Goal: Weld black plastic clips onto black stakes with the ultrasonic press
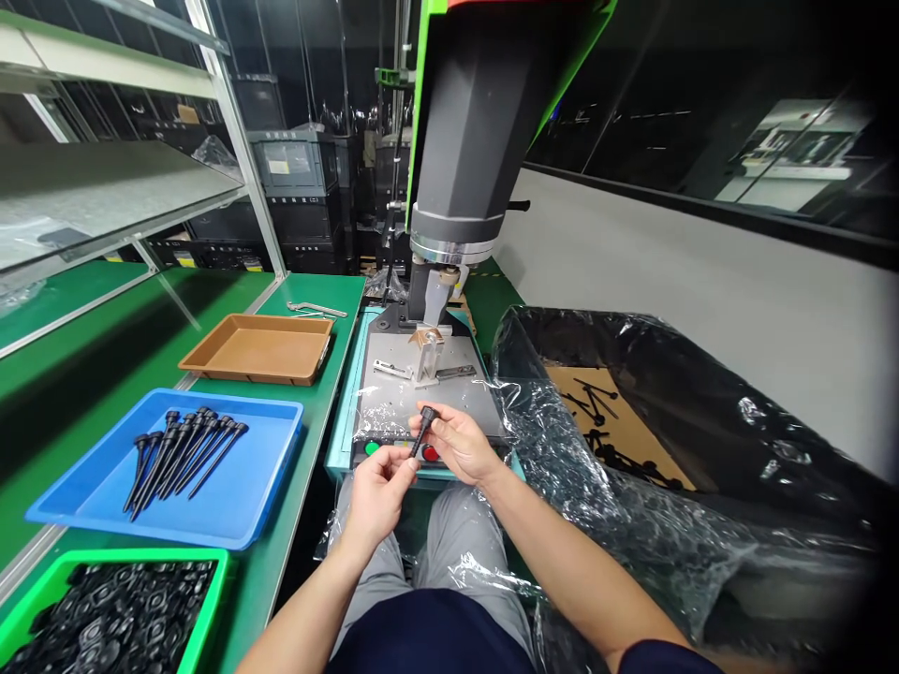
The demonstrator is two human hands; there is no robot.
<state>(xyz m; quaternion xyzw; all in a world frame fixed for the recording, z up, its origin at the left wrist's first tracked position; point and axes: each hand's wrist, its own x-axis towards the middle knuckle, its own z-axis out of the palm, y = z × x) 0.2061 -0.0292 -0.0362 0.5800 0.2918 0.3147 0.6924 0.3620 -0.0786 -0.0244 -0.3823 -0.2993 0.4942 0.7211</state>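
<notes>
A black rod-shaped part with a wide head is held in front of the machine, tilted, its head up. The fingers of my right hand are closed around the head end. My left hand pinches the lower stem between thumb and fingers. Just beyond my hands stands a metal fixture on the grey base of a press-like machine, below its metal tool tip. A green button and a red button are on the machine's front, close to my hands.
On the green bench at left are a blue tray with several similar black rods, a brown tray, a wrench and a green bin of small black parts. At right, a plastic-lined box holds more rods on cardboard.
</notes>
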